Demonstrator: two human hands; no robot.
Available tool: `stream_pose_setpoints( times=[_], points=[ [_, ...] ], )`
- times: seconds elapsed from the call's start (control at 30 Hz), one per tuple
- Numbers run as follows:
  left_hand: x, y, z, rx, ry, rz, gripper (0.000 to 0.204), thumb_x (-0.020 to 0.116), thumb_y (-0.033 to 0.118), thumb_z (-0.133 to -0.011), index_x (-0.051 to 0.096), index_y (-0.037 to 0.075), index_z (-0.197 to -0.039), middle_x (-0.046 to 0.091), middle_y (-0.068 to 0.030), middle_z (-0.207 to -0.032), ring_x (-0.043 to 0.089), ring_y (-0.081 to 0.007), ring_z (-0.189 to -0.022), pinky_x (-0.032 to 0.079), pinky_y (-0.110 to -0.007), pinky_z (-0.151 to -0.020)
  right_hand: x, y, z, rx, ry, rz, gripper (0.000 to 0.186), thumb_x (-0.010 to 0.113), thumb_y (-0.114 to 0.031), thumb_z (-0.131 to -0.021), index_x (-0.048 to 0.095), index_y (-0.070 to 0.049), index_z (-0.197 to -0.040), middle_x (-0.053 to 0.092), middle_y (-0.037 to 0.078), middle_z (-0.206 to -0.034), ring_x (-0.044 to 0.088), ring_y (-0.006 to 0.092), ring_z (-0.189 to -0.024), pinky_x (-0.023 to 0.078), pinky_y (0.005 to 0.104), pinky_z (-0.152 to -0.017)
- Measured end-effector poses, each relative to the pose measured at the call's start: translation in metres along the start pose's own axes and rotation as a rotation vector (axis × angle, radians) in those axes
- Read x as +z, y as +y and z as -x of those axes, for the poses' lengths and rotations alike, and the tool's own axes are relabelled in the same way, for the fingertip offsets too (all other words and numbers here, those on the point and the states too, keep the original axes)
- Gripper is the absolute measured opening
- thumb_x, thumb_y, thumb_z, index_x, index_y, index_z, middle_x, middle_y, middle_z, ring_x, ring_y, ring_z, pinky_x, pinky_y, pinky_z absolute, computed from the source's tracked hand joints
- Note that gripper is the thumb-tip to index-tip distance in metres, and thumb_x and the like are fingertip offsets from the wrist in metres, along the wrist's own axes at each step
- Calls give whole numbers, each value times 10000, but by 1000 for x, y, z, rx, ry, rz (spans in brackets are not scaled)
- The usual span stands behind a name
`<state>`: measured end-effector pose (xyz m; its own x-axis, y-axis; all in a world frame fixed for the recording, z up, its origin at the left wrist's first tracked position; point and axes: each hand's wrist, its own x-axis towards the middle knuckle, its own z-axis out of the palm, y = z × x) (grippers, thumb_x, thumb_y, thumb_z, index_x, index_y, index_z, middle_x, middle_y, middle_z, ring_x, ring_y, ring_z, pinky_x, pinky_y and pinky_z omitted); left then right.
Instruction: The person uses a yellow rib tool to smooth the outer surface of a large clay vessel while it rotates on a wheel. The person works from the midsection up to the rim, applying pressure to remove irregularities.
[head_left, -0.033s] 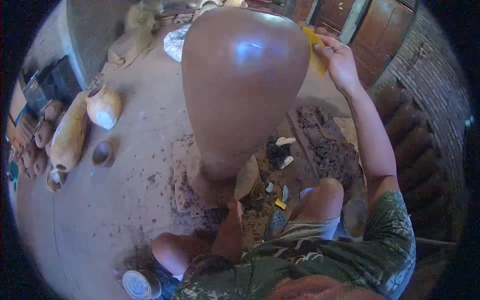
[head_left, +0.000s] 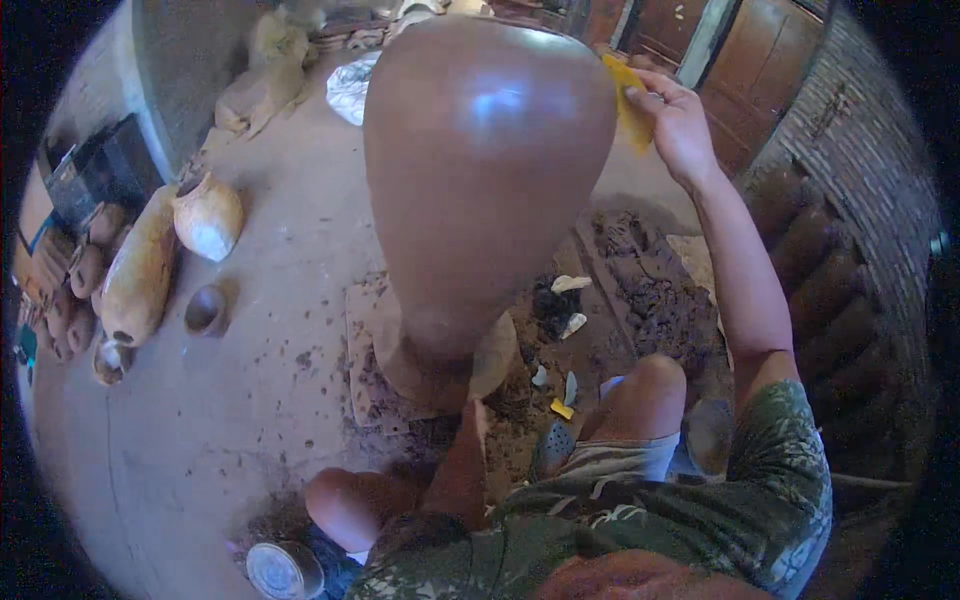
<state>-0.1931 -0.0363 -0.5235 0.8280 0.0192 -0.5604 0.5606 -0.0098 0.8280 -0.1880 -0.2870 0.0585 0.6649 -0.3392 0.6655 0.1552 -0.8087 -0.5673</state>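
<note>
A tall brown clay pot, wet and shiny near its shoulder, stands upright on a round wheel, narrow at the base and wide above. Up at its right side, my right hand pinches a thin yellow scraper between thumb and fingers. The scraper's edge lies along the pot's upper right wall. My left hand does not show. My bare leg reaches toward the wheel's near edge.
Dark clay scraps lie right of the wheel, near pale pieces and a small yellow piece. A lidded tin stands at lower left. Finished jars and a small bowl sit farther left. Dark rounded forms line the right wall.
The wheel under the pot has turned a little, and my leg by its edge has shifted slightly. My right hand and the yellow scraper stay almost in place.
</note>
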Motion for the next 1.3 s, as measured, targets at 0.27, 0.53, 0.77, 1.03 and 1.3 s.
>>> stream_pose_setpoints(
  times=[0.27,0.53,0.77,1.03,1.3],
  points=[
    [-63,46,-68,9,-31,-39,867,562,557,-1012,306,-76,-1546,386,-285,-1545,402,-387,-1407,293,-470,-1196,11,14,-30,-31,22,106,303,634,-194,-1023,692,0,-1248,708,33,-977,631,109,-828,499,262,-741],
    [-18,10,-29,-24,-60,-15,865,563,560,-1011,313,-75,-1542,394,-282,-1540,412,-384,-1395,302,-469,-1188,14,-12,-42,-70,-20,161,343,620,-218,-955,702,20,-1188,742,155,-985,694,232,-911,525,355,-845],
    [-31,13,-38,-24,-79,-39,863,564,562,-1009,320,-74,-1538,402,-279,-1534,421,-381,-1385,309,-468,-1180,14,-38,-43,-65,-94,198,332,621,-216,-945,709,14,-1167,729,155,-910,685,226,-819,529,367,-772],
    [-23,6,-32,-34,-95,-30,860,566,565,-1008,328,-72,-1534,410,-276,-1528,432,-378,-1373,318,-467,-1172,13,-60,-43,-94,-97,365,341,609,-240,-945,722,-10,-1170,743,177,-956,716,269,-845,546,391,-798],
    [-32,7,-34,-36,-110,-50,858,567,567,-1006,335,-71,-1530,418,-273,-1522,442,-375,-1361,326,-466,-1164,4,-52,-44,-104,-79,439,327,600,-237,-947,735,-38,-1168,744,186,-896,731,311,-810,559,412,-773]
  ],
)
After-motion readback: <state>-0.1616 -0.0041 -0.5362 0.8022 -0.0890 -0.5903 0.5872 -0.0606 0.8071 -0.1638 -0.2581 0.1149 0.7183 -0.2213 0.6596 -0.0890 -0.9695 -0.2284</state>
